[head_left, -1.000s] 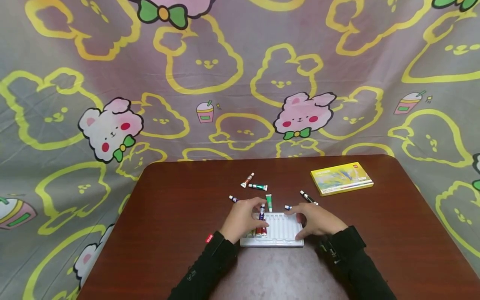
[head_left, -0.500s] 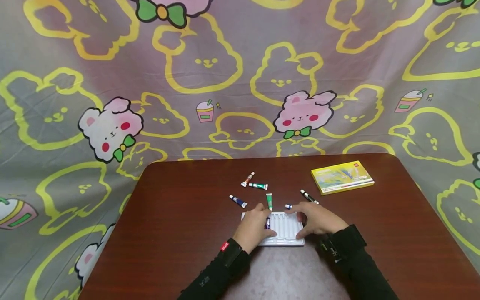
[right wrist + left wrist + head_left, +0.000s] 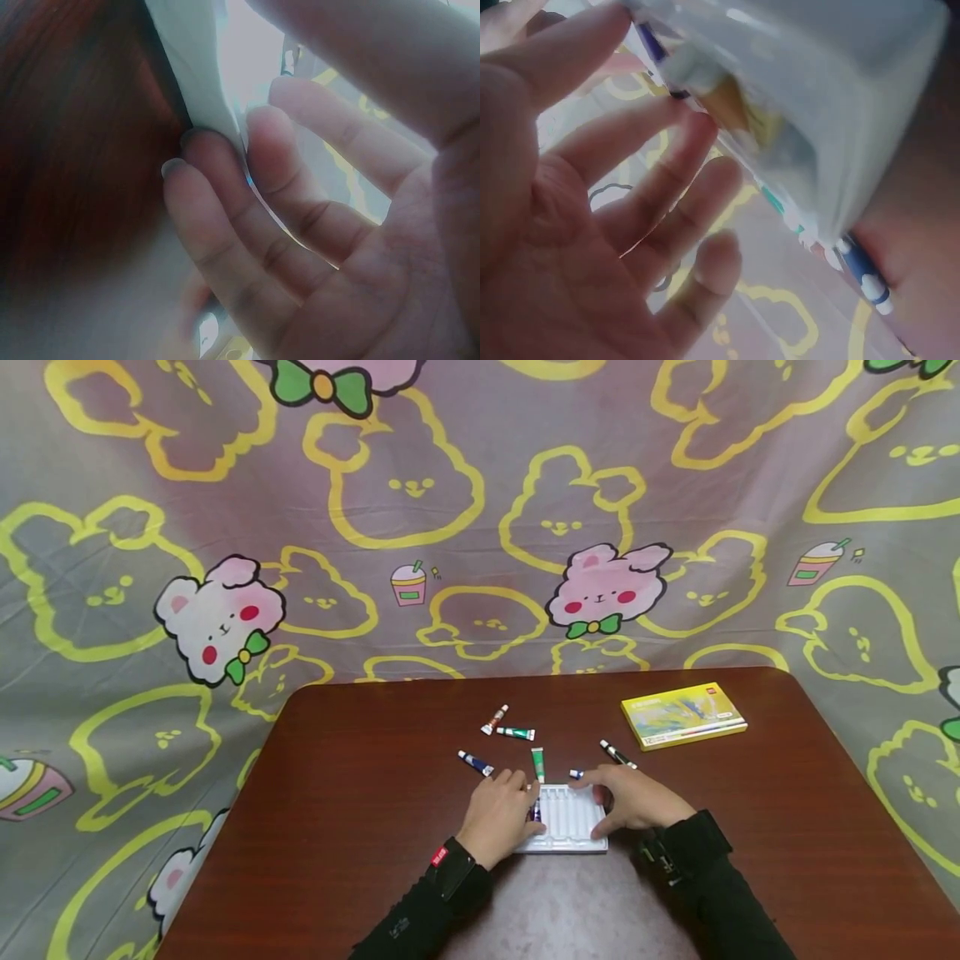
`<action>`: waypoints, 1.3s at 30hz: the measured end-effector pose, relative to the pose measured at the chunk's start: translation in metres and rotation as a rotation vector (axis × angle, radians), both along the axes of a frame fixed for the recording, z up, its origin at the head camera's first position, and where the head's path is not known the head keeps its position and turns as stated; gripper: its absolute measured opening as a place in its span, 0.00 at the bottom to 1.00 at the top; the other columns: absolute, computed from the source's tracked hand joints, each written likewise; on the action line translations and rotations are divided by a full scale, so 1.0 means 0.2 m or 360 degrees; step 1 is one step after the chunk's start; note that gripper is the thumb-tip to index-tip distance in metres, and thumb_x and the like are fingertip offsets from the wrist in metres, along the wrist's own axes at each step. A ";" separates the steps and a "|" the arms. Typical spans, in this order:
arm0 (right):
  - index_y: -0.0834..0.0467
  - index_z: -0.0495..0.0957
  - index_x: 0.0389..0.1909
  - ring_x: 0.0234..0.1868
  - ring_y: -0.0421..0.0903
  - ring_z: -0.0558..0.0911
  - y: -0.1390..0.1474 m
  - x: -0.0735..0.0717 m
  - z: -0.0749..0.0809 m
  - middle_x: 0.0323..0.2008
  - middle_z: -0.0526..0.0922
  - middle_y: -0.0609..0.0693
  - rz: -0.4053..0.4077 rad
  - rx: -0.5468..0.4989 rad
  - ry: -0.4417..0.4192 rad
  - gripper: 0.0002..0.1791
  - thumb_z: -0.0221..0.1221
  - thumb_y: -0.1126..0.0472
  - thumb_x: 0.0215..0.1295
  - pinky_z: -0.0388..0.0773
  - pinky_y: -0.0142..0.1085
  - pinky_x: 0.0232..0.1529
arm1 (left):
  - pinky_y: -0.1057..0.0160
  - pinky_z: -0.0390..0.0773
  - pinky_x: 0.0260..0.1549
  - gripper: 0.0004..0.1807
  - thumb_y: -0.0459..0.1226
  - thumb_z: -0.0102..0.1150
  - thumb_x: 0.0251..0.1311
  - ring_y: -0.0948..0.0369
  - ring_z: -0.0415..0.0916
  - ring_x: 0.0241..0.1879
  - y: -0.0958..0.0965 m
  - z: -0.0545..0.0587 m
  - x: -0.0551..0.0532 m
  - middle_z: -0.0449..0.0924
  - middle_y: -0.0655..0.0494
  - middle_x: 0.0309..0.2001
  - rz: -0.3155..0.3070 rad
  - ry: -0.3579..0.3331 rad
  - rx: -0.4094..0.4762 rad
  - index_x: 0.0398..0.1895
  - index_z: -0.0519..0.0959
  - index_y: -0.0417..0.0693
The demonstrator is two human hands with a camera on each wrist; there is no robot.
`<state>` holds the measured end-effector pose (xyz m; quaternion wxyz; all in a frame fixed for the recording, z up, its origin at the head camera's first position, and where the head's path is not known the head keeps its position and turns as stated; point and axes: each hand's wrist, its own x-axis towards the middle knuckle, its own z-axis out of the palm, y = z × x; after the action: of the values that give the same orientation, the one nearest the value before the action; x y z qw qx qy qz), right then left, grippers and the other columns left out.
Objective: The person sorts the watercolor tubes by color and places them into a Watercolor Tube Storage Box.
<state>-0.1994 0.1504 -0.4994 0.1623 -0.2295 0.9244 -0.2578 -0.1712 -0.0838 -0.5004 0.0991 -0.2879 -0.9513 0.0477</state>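
Observation:
A white slotted tray [image 3: 570, 817] lies at the near middle of the table in the head view. My left hand [image 3: 498, 817] is over its left part and hides several slots there. A purple paint tube [image 3: 536, 810] lies in the tray, between that hand's thumb and index tips; the left wrist view shows the tube [image 3: 651, 43] touching or nearly touching them, with the other fingers [image 3: 667, 172] loosely bent. At the tray's right edge, my right hand [image 3: 637, 797] grips it with thumb and fingers. In the right wrist view, fingertips [image 3: 274, 142] press against the white edge.
Behind the tray lie a blue tube [image 3: 476, 763], a light green tube [image 3: 537, 764], a dark green tube [image 3: 516, 734], a brown tube [image 3: 495, 719] and a black tube [image 3: 617, 753]. A white-and-blue cap [image 3: 576, 774] shows by the right fingertips. A yellow box [image 3: 684, 717] is at the back right.
My left hand has come slightly right and lower over the tray, and the purple tube now lies down in it. The blue tube is uncovered. My right hand stays put.

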 end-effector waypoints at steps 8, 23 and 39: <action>0.50 0.80 0.57 0.29 0.42 0.71 0.00 0.00 0.01 0.27 0.75 0.47 0.0025 -0.0017 0.0008 0.39 0.79 0.56 0.37 0.71 0.37 0.30 | 0.52 0.77 0.54 0.37 0.68 0.59 0.51 0.57 0.73 0.52 0.00 0.00 0.00 0.82 0.56 0.51 0.0040 -0.0008 -0.0231 0.61 0.79 0.60; 0.51 0.80 0.57 0.28 0.42 0.70 0.00 0.00 0.02 0.26 0.75 0.47 0.0052 -0.0020 0.0016 0.38 0.79 0.56 0.37 0.70 0.35 0.29 | 0.54 0.78 0.52 0.36 0.67 0.61 0.50 0.57 0.73 0.49 -0.02 0.02 -0.01 0.81 0.55 0.49 0.0010 -0.0137 -0.0063 0.61 0.79 0.61; 0.50 0.81 0.57 0.30 0.43 0.70 0.00 0.00 0.01 0.27 0.74 0.47 0.0013 -0.0030 0.0003 0.39 0.79 0.56 0.36 0.70 0.37 0.30 | 0.50 0.74 0.54 0.58 0.69 0.73 0.28 0.57 0.66 0.57 -0.20 0.07 -0.07 0.76 0.58 0.59 -0.0102 -0.0569 0.0162 0.70 0.69 0.60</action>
<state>-0.1990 0.1510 -0.4983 0.1604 -0.2349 0.9212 -0.2655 -0.1850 -0.1240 -0.4871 -0.0556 -0.3167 -0.9452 -0.0556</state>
